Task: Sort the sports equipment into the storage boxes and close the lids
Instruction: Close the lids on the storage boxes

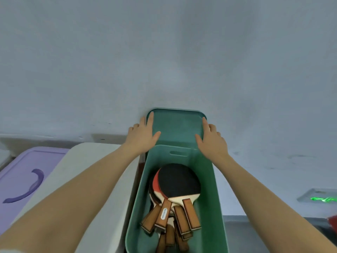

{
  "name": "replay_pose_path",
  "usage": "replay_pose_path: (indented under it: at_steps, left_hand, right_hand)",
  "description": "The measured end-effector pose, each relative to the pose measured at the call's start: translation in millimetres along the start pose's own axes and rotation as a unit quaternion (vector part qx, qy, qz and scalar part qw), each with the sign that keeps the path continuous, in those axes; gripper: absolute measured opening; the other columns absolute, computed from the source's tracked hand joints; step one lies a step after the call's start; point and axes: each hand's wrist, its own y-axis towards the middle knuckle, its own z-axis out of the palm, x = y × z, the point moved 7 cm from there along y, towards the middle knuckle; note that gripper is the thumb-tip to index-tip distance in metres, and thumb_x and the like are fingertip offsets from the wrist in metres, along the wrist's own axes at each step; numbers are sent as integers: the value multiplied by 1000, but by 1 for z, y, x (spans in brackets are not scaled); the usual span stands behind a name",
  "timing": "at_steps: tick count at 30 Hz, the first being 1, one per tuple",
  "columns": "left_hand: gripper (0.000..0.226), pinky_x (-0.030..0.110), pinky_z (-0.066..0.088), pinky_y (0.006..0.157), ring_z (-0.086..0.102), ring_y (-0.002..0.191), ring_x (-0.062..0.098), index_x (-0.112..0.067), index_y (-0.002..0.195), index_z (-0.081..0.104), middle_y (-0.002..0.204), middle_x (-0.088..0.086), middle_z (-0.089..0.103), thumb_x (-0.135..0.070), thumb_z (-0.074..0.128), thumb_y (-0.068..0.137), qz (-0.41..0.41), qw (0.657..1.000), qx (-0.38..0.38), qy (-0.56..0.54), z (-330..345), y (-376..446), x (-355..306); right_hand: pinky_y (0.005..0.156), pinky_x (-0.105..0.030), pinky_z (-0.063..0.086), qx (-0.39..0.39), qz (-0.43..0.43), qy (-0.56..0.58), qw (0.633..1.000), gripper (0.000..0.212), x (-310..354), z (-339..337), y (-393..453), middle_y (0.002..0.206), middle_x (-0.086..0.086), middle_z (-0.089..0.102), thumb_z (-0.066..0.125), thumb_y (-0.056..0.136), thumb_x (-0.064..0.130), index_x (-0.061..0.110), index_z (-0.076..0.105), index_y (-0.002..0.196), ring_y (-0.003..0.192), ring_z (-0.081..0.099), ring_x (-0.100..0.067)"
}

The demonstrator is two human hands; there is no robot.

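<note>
The green lid [177,126] stands on its edge against the pale wall [164,52], just behind the far end of the green box [218,189]. The left hand [141,135] lies on the lid's left edge and the right hand [212,138] on its right edge. Each hand has its fingers extended and slightly spread, thumb on the lid's face and the other fingers wrapped over the rim, so the lid is clasped between the two palms.

The green box is open and holds a pile of table tennis paddles [176,187]. The top one shows a black face, a red face peeps out beneath it, and the wooden handles fan toward the near end. How many paddles lie in the pile is hard to count, since they overlap.

Left of the green box, touching or nearly touching it, sits a white box [87,172] with its lid on, largely covered by the left forearm. Further left is a purple box [23,172] with a closed lid and a darker purple handle, cut off by the frame edge. At far right a blurred green glow cannot be identified.
</note>
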Motion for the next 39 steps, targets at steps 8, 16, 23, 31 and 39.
replay_pose_path:
  at_steps: [8,16,23,31,39]
  left_hand:
    - [73,43,45,86,56,100,37,-27,146,-14,141,18,27,-49,33,96,-46,992,37,-107,18,26,3]
    - [66,35,40,86,54,90,28,-32,147,-6,136,17,30,-45,34,97,-36,974,-27,-222,-12,4,2]
    - [62,39,43,91,55,103,30,-29,146,5,145,10,20,-41,39,96,-2,951,-124,-283,-68,-37,-7]
    - [45,27,37,81,47,92,17,-14,135,26,136,8,29,-34,38,97,18,936,-184,-301,-102,-109,-10]
    - [35,27,40,81,47,89,16,-10,117,43,122,5,37,-37,42,96,69,963,-121,-229,-78,-171,-2]
  right_hand:
    - [75,-43,48,33,-10,100,994,77,-15,29,27,138,-14,33,44,94,36,21,-9,148,95,55,-35]
    - [64,-35,46,-33,-15,215,976,75,-2,9,7,136,-12,33,46,95,31,28,-6,148,72,56,-29]
    - [68,-46,52,-115,-37,202,972,76,18,-44,-19,131,-13,35,45,93,41,35,-9,147,63,57,-32]
    - [94,-52,43,-195,-68,317,926,53,35,-80,-94,135,-5,38,41,89,51,38,21,137,110,52,-26]
    - [116,-50,3,-149,-62,267,950,54,32,-59,-172,134,-1,44,31,90,53,24,37,135,128,35,-15]
